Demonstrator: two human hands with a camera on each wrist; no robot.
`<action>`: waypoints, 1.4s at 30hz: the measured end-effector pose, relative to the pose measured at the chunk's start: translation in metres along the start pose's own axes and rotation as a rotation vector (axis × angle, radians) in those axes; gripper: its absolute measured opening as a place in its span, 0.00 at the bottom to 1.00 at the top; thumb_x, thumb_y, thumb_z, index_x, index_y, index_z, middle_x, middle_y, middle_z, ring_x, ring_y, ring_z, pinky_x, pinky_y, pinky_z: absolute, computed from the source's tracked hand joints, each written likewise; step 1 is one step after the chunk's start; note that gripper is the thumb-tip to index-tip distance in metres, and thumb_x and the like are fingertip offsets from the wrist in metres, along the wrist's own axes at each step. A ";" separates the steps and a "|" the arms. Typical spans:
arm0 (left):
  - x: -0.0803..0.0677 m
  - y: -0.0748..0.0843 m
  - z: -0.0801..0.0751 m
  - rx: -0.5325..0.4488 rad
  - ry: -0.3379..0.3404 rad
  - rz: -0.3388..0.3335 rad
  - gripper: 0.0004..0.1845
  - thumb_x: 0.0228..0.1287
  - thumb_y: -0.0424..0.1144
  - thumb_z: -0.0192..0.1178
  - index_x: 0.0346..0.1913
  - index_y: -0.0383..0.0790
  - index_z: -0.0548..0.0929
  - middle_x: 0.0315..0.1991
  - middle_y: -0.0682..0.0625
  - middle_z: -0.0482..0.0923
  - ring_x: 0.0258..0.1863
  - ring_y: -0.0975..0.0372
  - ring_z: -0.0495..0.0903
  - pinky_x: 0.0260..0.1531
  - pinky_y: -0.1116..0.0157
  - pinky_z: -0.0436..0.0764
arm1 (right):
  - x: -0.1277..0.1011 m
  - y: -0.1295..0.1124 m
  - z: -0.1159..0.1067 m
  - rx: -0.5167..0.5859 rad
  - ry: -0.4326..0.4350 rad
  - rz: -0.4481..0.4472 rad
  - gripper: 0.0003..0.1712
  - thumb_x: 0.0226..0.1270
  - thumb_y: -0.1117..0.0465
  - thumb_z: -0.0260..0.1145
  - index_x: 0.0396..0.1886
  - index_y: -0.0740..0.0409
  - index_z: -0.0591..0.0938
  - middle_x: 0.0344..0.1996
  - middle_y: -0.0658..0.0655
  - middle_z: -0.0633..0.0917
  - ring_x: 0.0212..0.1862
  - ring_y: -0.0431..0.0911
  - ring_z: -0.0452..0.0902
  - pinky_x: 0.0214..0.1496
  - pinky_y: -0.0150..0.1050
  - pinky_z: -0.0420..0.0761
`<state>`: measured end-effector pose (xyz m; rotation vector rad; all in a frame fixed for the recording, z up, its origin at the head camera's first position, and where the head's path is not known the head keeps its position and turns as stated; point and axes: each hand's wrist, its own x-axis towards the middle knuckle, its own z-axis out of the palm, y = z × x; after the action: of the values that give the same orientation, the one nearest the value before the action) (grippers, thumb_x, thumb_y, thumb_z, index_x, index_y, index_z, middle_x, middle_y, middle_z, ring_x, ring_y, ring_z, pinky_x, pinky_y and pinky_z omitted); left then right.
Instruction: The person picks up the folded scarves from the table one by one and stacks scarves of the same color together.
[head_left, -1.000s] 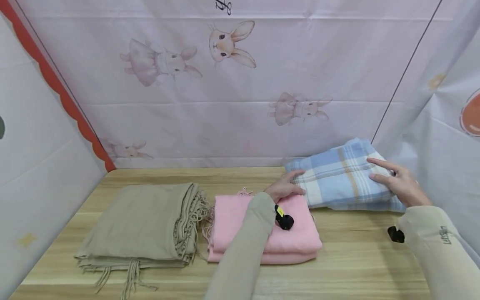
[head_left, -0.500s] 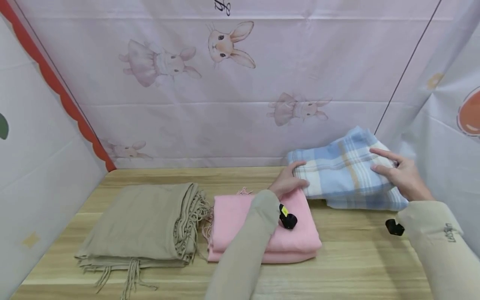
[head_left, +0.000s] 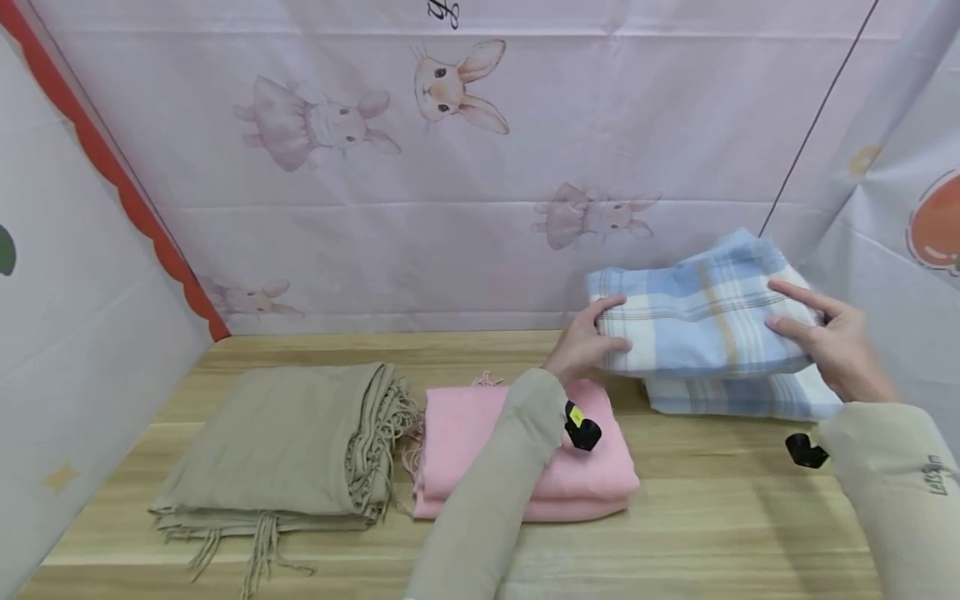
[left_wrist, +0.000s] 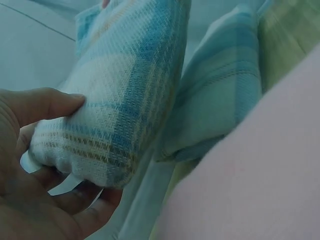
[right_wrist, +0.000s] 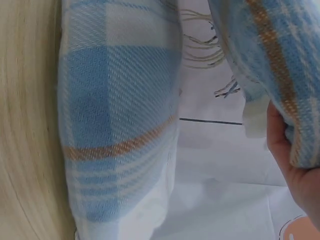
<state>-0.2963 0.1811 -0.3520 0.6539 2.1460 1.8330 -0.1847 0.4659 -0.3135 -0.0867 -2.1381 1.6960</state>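
Observation:
Both hands hold a folded blue-and-white plaid scarf (head_left: 682,321) up off the table at the back right. My left hand (head_left: 585,342) grips its left end, thumb on top and fingers underneath, as the left wrist view shows. At the right end my right hand (head_left: 843,342) grips it, with fingers under the cloth in the right wrist view. Below lies a second folded plaid scarf (head_left: 738,396), partly hidden by the lifted one; a gap between them shows in both wrist views. Fringe strands (right_wrist: 202,52) hang behind in the right wrist view.
A folded pink scarf (head_left: 465,433) lies under my left forearm. Further left is a folded khaki scarf (head_left: 277,442) with loose fringe. A printed curtain (head_left: 450,250) stands behind the wooden table (head_left: 690,533), with more curtain at both sides.
Both hands have raised the upper plaid scarf and shifted it slightly right, exposing more of the lower one. The pink and khaki scarves stay put.

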 end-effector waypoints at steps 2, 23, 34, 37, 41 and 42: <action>-0.002 0.002 0.001 -0.004 -0.009 -0.003 0.37 0.58 0.25 0.70 0.70 0.54 0.77 0.72 0.47 0.69 0.56 0.60 0.73 0.46 0.66 0.77 | -0.002 -0.001 -0.002 -0.043 0.000 0.023 0.30 0.69 0.70 0.68 0.62 0.33 0.83 0.77 0.50 0.61 0.17 0.38 0.51 0.15 0.31 0.57; -0.025 0.006 0.006 0.027 -0.046 0.041 0.34 0.62 0.29 0.71 0.70 0.55 0.77 0.72 0.56 0.67 0.35 0.64 0.71 0.37 0.66 0.73 | -0.023 0.002 -0.007 -0.087 0.029 -0.006 0.32 0.71 0.71 0.66 0.68 0.38 0.79 0.80 0.47 0.54 0.33 0.34 0.62 0.16 0.27 0.62; -0.040 0.015 0.011 0.053 -0.060 0.020 0.34 0.61 0.31 0.73 0.68 0.59 0.78 0.67 0.53 0.72 0.22 0.63 0.66 0.26 0.67 0.71 | -0.037 0.011 -0.015 0.183 0.025 -0.003 0.30 0.68 0.76 0.66 0.66 0.48 0.82 0.75 0.46 0.62 0.50 0.29 0.68 0.33 0.21 0.78; -0.044 0.016 0.014 0.054 -0.071 0.021 0.34 0.61 0.31 0.73 0.68 0.59 0.78 0.64 0.54 0.74 0.22 0.64 0.65 0.25 0.67 0.70 | -0.042 0.013 -0.018 0.210 0.027 0.002 0.30 0.68 0.76 0.66 0.66 0.49 0.82 0.70 0.47 0.67 0.46 0.29 0.72 0.32 0.23 0.79; -0.048 0.016 0.017 0.080 -0.079 0.042 0.34 0.60 0.31 0.73 0.69 0.57 0.78 0.62 0.55 0.75 0.24 0.64 0.66 0.27 0.68 0.70 | -0.046 0.016 -0.023 0.227 0.018 -0.036 0.30 0.67 0.78 0.65 0.64 0.51 0.83 0.60 0.46 0.74 0.40 0.30 0.76 0.31 0.24 0.80; -0.049 0.016 0.018 0.086 -0.082 0.044 0.34 0.60 0.32 0.73 0.69 0.57 0.78 0.62 0.55 0.75 0.25 0.65 0.67 0.28 0.68 0.70 | -0.047 0.017 -0.024 0.216 0.019 -0.044 0.30 0.67 0.79 0.64 0.64 0.50 0.83 0.58 0.45 0.75 0.40 0.30 0.76 0.30 0.24 0.80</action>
<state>-0.2425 0.1743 -0.3447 0.7879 2.1838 1.7114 -0.1371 0.4790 -0.3384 0.0065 -1.9158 1.8796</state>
